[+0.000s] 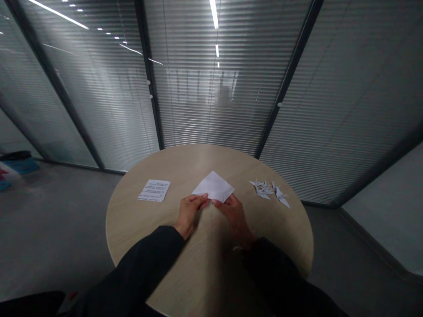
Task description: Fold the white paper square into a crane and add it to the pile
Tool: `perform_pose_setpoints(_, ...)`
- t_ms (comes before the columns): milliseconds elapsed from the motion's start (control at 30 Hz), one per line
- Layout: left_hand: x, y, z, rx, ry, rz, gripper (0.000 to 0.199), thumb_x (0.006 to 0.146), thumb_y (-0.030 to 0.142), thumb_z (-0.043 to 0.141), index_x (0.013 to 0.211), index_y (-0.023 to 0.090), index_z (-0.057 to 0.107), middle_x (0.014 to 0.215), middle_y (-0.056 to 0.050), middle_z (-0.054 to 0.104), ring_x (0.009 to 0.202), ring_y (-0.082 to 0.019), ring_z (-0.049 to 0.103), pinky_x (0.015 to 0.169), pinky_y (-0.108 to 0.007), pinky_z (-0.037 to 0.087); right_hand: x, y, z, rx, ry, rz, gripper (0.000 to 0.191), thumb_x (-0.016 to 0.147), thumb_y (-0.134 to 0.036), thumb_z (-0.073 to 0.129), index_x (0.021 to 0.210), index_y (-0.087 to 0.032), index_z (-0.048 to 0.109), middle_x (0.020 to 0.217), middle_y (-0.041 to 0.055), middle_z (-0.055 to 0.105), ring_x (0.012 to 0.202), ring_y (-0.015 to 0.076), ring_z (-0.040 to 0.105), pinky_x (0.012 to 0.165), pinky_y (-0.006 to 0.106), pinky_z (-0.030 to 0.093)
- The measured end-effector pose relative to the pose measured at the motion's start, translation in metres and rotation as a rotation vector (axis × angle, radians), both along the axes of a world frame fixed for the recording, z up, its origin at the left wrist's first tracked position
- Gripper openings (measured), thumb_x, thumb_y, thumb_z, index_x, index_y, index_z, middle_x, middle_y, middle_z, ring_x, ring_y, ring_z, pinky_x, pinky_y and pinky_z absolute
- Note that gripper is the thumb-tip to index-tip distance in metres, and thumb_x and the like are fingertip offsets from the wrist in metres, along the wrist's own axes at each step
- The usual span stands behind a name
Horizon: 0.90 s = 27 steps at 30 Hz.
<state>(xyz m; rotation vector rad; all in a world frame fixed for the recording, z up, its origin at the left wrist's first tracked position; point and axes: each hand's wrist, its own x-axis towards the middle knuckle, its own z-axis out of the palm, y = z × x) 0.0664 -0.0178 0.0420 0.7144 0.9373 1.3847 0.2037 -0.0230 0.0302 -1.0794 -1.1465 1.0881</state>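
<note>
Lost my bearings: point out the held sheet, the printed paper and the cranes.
Held sheet [214, 186], head view: middle of its white face.
Printed paper [154, 190], head view: middle of its face.
Cranes [263, 189], head view: within the cluster's left part.

I face a glass partition [20, 114] lined with lowered slatted blinds [205, 125] and divided by dark uprights [148, 70], with bright strip lights [214, 14] showing in its panes. Before me stands a round table [205, 157] topped in pale wood grain. Dim grey floor [59, 211] spreads either side; a black-rimmed blue container [24, 166] sits far left, while a plain pale wall [393, 211] rises at right.
</note>
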Motion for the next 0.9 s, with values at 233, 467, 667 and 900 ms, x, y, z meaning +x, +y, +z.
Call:
perform_pose_setpoints(233,0.0041,-0.0046,0.0024,0.041,-0.056,-0.038,0.034,0.05,0.036,0.088,0.063,0.01,0.071,0.065,-0.006,0.071,0.062,-0.012,0.063,0.068,-0.024,0.051,0.003,-0.0002,0.0036,-0.078,0.099,0.023,0.027,0.063,-0.032,0.077,0.088,-0.023,0.071,0.094,0.0045,0.076,0.087,0.0262,0.069,0.08,0.036,0.052)
perform_pose_setpoints(467,0.0011,-0.0025,0.0032,0.085,-0.042,-0.066,0.039,0.059,0.046,0.082,0.068,0.01,0.069,0.068,-0.009,0.072,0.064,-0.017,0.067,0.075,-0.031,0.053,0.0065,-0.0014,0.0066,-0.085,0.156,0.096,0.03,0.066,-0.038,0.076,0.09,-0.02,0.07,0.095,0.0052,0.075,0.089,0.0246,0.068,0.086,0.037,0.052)
perform_pose_setpoints(667,-0.0006,-0.0005,0.0049,0.122,-0.017,-0.049,0.04,0.065,0.05,0.077,0.067,0.011,0.066,0.068,-0.009,0.071,0.062,-0.017,0.067,0.074,-0.032,0.053,0.0068,-0.0018,0.0063,-0.101,0.197,0.122,0.031,0.066,-0.04,0.077,0.089,-0.02,0.071,0.094,0.0054,0.075,0.089,0.025,0.069,0.089,0.039,0.052)
perform_pose_setpoints(900,-0.0048,0.0024,0.0074,0.157,-0.037,-0.044,0.036,0.063,0.043,0.08,0.073,0.011,0.069,0.074,-0.007,0.071,0.068,-0.014,0.066,0.075,-0.027,0.053,0.0031,-0.0042,0.0071,-0.115,0.259,0.112,0.037,0.065,-0.042,0.078,0.093,-0.019,0.07,0.099,0.0062,0.074,0.095,0.0264,0.068,0.092,0.04,0.051)
